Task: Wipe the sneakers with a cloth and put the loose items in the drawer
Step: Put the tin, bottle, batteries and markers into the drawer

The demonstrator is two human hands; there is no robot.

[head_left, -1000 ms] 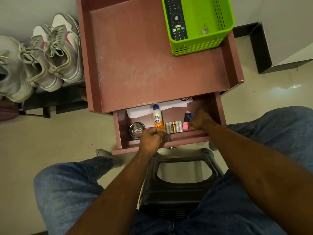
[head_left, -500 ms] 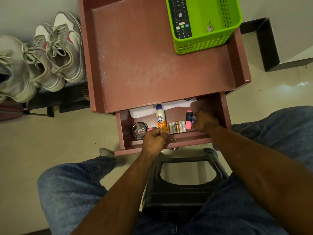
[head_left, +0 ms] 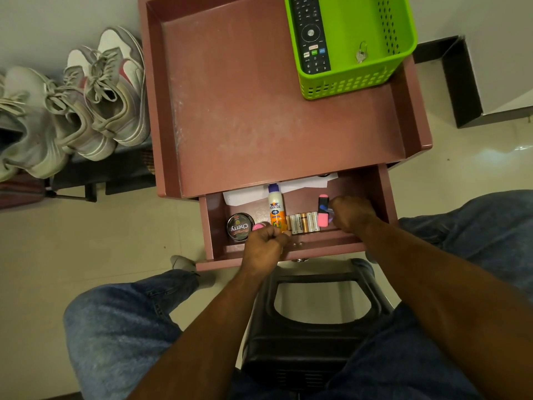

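I see the drawer (head_left: pixel 383 194) pulled out from under the reddish-brown worktop (head_left: pixel 259 111), and both hands are down inside it. My left hand (head_left: pixel 266 243) sits at the drawer's front edge with its fingers curled into a fist; something pink (head_left: pixel 258 226) peeks out just beyond the knuckles, though I cannot tell whether the fingers actually grip it. My right hand (head_left: pixel 352 213) is in the drawer's right part, fingers curled around a small blue-and-white item (head_left: pixel 327 210) (too hidden to name) right beside a pink highlighter (head_left: pixel 323 210). Inside the drawer, from its left side: a round Cherry polish tin (head_left: pixel 239 226), an upright-lying Fevicol glue bottle (head_left: pixel 275 209), and a row of batteries (head_left: pixel 302 223) side by side. White paper (head_left: pixel 288 187) lies at the drawer's back. Left of the drawer, pale grey-white sneakers (head_left: pixel 95 93) with loose laces stand on a dark rack.
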